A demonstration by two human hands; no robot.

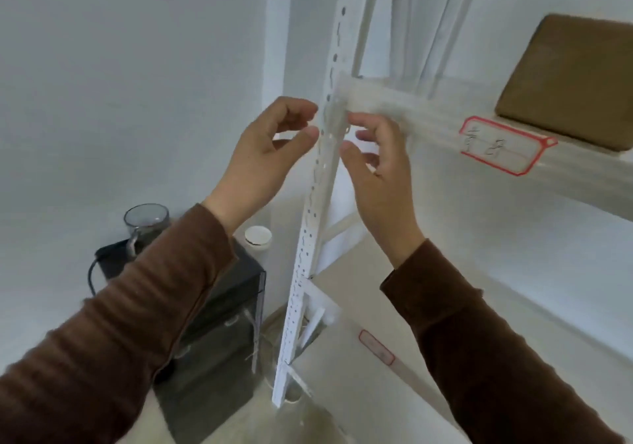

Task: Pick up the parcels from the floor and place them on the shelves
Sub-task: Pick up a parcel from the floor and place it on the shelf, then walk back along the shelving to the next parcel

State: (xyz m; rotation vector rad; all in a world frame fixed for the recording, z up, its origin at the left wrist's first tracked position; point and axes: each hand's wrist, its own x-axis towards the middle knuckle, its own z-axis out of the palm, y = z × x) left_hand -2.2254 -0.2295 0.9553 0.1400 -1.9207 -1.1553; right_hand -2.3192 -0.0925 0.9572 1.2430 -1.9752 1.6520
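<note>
A brown parcel (568, 77) lies flat on the upper shelf (428, 108) of a white metal rack at the right. My left hand (263, 156) hovers just left of the rack's perforated corner post (318, 204), fingers curled apart and holding nothing. My right hand (380, 169) is just right of the same post, below the shelf's front edge, fingers loosely spread and empty. Both arms wear brown sleeves. No parcel on the floor is in view.
A red-bordered label (503, 145) is stuck on the shelf's front edge, and a smaller one (376, 347) on the shelf below. A dark cabinet (219, 323) left of the rack carries a glass jug (144, 224) and a white cup (258, 238). White walls stand behind.
</note>
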